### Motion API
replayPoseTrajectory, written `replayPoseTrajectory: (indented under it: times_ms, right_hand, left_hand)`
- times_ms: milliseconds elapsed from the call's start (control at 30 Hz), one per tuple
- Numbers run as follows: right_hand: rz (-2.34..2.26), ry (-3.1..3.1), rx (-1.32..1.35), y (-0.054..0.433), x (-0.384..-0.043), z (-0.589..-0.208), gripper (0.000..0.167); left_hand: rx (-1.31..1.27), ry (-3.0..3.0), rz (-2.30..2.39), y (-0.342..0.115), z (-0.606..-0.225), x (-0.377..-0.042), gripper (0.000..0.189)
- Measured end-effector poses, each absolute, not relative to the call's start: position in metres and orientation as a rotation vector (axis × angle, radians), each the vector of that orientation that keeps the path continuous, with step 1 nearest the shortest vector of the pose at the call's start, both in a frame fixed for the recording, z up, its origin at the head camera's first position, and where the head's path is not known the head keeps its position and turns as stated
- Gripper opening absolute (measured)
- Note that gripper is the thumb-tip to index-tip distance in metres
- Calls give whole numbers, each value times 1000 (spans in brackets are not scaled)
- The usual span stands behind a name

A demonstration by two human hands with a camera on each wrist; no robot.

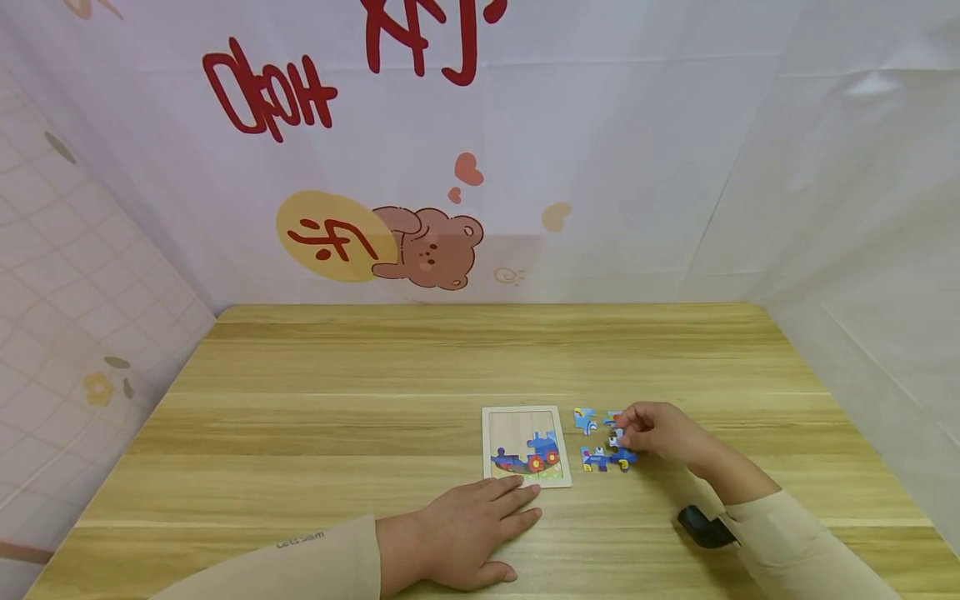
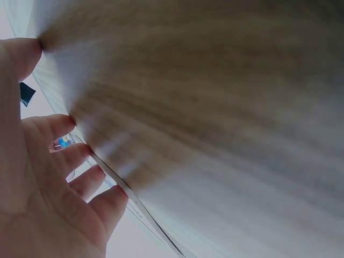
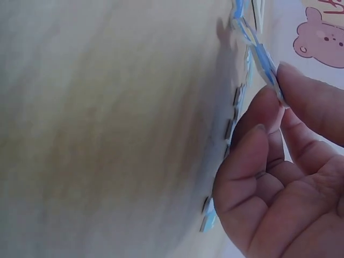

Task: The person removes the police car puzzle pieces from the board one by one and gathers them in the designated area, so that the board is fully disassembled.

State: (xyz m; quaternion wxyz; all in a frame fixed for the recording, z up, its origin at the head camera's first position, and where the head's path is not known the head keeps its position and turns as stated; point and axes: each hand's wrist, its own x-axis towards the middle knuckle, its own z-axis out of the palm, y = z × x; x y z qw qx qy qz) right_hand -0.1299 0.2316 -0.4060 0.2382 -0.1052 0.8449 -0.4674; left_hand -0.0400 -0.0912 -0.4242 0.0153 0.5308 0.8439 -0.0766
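Observation:
A wooden puzzle tray [image 1: 486,442] with a pale frame lies on the table, its lower part filled with joined pieces [image 1: 534,462] of a blue train with red wheels. My left hand [image 1: 474,529] lies flat with fingers straight, the fingertips on the tray's near edge. To the right of the tray, my right hand [image 1: 662,433] pinches a jigsaw piece [image 3: 262,60] between thumb and forefinger, tilted above the table. Several loose puzzle pieces [image 1: 596,458] lie beneath and beside that hand, some partly hidden by it.
The wooden table [image 1: 315,417] reaches back to a white printed curtain [image 1: 615,167] with a bear and red lettering. A black strap device [image 1: 707,527] sits at the right wrist. More curtain hangs along both sides.

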Motion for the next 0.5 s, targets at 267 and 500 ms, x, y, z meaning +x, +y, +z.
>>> replayPoseTrajectory:
  times_ms: [267,500]
  right_hand:
    - [-1240,2332,-256,238,-127,-411,17]
    - [-1213,2362,-217,238,-126,-413,14]
  left_hand:
    - [1635,2620,-225,-91,-425,-40,64]
    - [1646,2623,-225,-91,-425,-40,64]
